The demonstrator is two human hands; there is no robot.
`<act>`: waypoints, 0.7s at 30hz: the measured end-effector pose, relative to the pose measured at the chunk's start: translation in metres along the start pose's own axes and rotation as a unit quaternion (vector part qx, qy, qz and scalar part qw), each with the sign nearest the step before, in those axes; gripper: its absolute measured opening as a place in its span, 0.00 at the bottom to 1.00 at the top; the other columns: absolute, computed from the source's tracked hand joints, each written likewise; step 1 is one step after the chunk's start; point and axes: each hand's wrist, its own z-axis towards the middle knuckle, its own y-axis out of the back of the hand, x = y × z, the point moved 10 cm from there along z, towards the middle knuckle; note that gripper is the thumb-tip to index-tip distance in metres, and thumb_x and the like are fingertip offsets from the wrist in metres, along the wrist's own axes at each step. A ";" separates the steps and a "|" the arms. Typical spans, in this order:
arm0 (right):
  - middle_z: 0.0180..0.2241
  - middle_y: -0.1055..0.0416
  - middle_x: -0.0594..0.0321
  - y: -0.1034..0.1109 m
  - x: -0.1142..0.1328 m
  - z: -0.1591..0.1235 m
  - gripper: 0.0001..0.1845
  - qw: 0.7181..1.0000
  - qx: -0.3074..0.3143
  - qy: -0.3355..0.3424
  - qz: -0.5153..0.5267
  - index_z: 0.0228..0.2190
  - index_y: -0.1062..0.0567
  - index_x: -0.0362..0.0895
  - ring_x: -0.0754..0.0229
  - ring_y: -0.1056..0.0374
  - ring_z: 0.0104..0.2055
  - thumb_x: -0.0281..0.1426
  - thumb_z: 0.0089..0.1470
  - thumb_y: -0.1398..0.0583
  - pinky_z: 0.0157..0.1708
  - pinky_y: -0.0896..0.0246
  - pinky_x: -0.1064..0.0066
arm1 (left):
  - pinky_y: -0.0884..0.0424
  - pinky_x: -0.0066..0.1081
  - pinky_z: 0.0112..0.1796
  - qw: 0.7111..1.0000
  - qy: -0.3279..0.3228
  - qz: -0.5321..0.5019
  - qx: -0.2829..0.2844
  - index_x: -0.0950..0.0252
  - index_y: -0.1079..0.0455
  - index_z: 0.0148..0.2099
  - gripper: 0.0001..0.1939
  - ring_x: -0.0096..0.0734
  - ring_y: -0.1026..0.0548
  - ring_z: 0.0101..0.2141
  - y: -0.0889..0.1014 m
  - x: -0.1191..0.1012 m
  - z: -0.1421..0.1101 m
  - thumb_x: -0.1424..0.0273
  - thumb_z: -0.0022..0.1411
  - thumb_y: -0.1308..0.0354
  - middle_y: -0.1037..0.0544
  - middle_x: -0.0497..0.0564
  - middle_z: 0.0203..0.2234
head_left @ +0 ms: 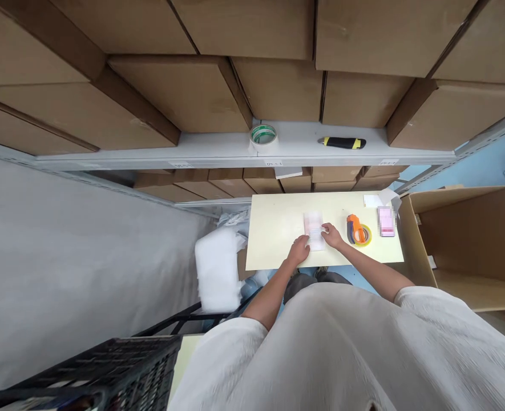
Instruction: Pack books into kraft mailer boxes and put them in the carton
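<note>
A flat pale pink-and-white packet (314,230) lies on the cream tabletop (273,228), its markings blurred. My left hand (299,250) is closed at the packet's lower left edge, fingers together against it. On the opposite side, my right hand (331,235) has its thumb and fingers curled in at the right edge. Both hands seem to grip the packet by its sides, though the fingertips are small here. Right of my right hand sits an orange tape dispenser (355,228) with a roll of yellowish tape (366,236).
A pink-screened phone-like item (386,221) and white papers (374,200) lie at the table's right end. An open carton (470,245) stands beyond. The shelf ahead holds boxes (278,91), a tape roll (263,137) and a utility knife (343,142). White foam wrap (218,268) and a black crate (141,365) are left.
</note>
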 end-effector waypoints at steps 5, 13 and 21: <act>0.51 0.24 0.56 -0.015 -0.035 -0.005 0.22 0.994 -0.022 -0.100 0.034 0.48 0.27 0.49 0.49 0.26 0.56 0.31 0.50 0.37 0.58 0.29 0.58 | 0.39 0.49 0.73 0.999 -0.009 -0.022 0.025 0.65 0.34 0.74 0.31 0.47 0.33 0.72 -0.015 0.004 0.002 0.73 0.70 0.45 0.31 0.61 0.73; 0.37 0.25 0.62 -0.016 -0.032 -0.015 0.23 0.975 -0.084 -0.142 0.149 0.48 0.31 0.49 0.54 0.26 0.39 0.38 0.50 0.35 0.40 0.28 0.65 | 0.36 0.44 0.71 0.995 -0.017 -0.093 0.029 0.66 0.30 0.69 0.28 0.46 0.29 0.69 -0.022 0.000 0.002 0.73 0.69 0.40 0.28 0.62 0.70; 0.38 0.22 0.63 -0.056 0.011 -0.025 0.14 0.974 0.008 -0.089 0.207 0.44 0.27 0.49 0.59 0.22 0.38 0.35 0.54 0.36 0.39 0.29 0.69 | 0.25 0.39 0.60 0.959 0.080 -0.234 -0.135 0.62 0.28 0.64 0.19 0.39 0.19 0.55 0.041 0.048 -0.017 0.69 0.79 0.53 0.19 0.58 0.57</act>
